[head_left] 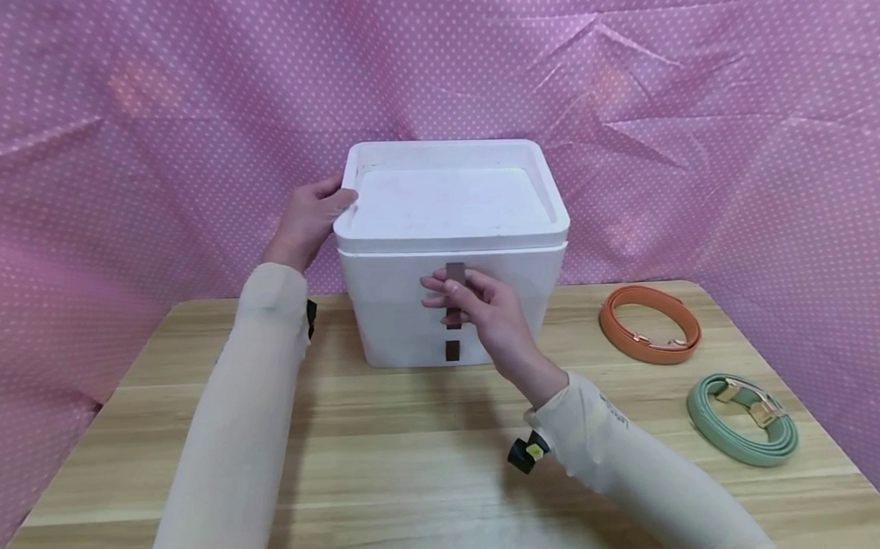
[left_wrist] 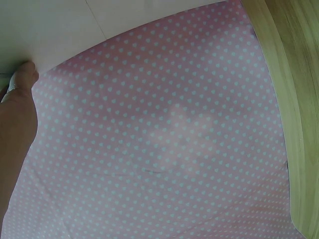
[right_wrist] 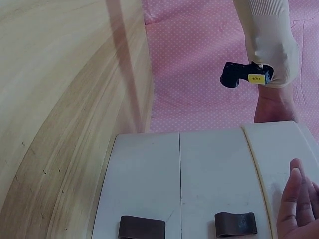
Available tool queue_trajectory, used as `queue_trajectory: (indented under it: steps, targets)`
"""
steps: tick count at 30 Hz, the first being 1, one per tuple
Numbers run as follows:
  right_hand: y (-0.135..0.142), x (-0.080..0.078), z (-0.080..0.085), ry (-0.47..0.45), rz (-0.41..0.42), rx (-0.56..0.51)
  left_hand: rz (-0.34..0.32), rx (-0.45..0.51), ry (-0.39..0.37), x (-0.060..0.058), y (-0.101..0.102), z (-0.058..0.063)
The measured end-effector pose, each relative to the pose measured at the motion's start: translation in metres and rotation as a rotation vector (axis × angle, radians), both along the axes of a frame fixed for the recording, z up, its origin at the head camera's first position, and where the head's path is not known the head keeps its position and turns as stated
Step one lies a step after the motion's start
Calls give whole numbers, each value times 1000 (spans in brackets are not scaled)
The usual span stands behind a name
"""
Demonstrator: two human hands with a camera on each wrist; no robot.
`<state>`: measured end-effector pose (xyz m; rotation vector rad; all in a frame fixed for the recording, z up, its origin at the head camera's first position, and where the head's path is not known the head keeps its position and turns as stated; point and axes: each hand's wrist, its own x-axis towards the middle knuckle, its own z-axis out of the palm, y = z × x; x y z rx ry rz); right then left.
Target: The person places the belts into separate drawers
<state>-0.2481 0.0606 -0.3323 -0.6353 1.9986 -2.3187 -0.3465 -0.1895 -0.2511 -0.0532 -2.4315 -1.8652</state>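
Observation:
A white drawer box (head_left: pixel 451 200) with a recessed, rimmed top stands at the back of the table. My left hand (head_left: pixel 310 219) grips its upper left rim, thumb over the edge and fingers on the outer side. In front, my right hand (head_left: pixel 489 309) holds the uppermost brown pull tab (head_left: pixel 455 271), its fingers passing behind the tab and the thumb close to it. Two lower pull tabs (right_wrist: pixel 142 227) show in the right wrist view, beside the seams between the drawers. That view cuts off the right hand and does not show the held tab.
To the right of the box lie a coiled orange belt (head_left: pixel 650 324) and, nearer, a coiled green belt (head_left: pixel 743 419) with gold-coloured metal parts. Pink dotted cloth (head_left: pixel 431 62) hangs behind and around the wooden table (head_left: pixel 390 481).

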Motion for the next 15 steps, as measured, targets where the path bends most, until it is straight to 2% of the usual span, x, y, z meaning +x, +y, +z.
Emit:
queue_trajectory:
  steps: [15]
  targets:
    - [1, -4, 0, -1, 1, 1, 2, -5, -30, 1, 0, -1]
